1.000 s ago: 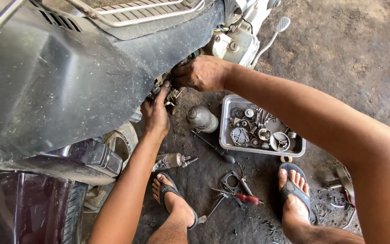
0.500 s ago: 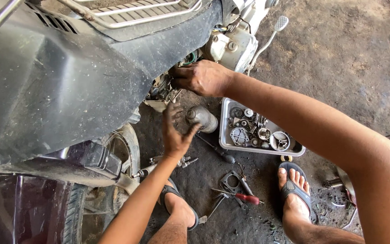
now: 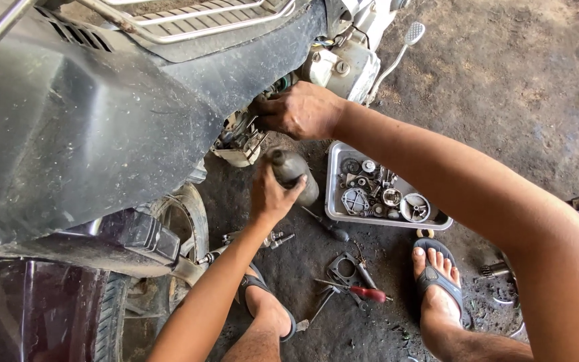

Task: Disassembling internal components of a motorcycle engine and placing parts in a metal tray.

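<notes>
Left hand (image 3: 271,194) grasps a grey oil bottle (image 3: 294,175) on the ground beside the metal parts tray (image 3: 333,204) — right hand (image 3: 301,110) clenches on engine parts (image 3: 244,134) under the scooter body (image 3: 102,121).

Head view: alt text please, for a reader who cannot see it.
A person's right hand reaches into a scooter's engine area while the left hand grips a grey bottle. A parts tray and scattered tools lie on the dirt floor.

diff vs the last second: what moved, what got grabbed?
The left hand dropped away from the engine area under the scooter body, moved down to the grey bottle on the ground and closed on it. The right hand stayed at the engine; the parts tray didn't move.
</notes>
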